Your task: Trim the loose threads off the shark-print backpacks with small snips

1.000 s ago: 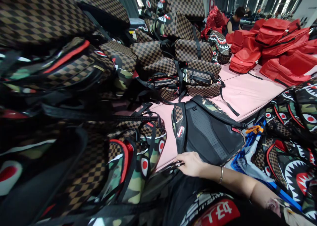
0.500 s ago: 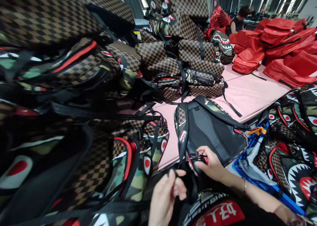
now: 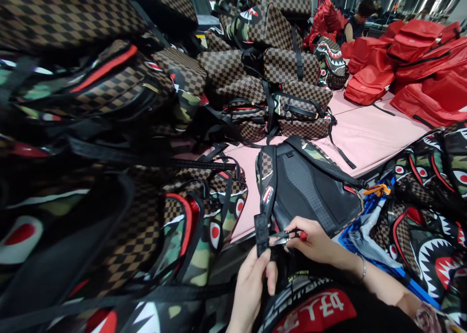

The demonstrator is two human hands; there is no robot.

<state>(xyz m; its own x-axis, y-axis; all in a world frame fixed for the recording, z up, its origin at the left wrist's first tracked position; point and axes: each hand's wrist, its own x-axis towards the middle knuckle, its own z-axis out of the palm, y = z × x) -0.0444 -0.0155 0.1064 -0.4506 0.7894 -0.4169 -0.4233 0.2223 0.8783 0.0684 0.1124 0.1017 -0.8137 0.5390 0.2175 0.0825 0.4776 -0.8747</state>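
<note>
A backpack (image 3: 310, 192) lies back panel up on the pink tabletop (image 3: 368, 133), its black padded panel facing me. My left hand (image 3: 255, 274) pinches the end of a black strap (image 3: 261, 233) at the near side of the backpack. From the right, my right hand (image 3: 306, 238) holds small metal snips (image 3: 281, 238), whose blades point left and lie close to the strap. A red part of the snips shows by my fingers. A red label (image 3: 267, 194) sits on the left shoulder strap.
Checkered and camouflage backpacks (image 3: 120, 240) are piled at the left and behind. Red bags (image 3: 416, 41) are heaped at the back right. Shark-face backpacks (image 3: 438, 255) and a blue crate (image 3: 412, 284) stand at the right. A person (image 3: 355, 21) is in the background.
My left hand has come up and now holds the strap end. My right hand has turned, and the snips now point left beside the strap. The view has shifted slightly.
</note>
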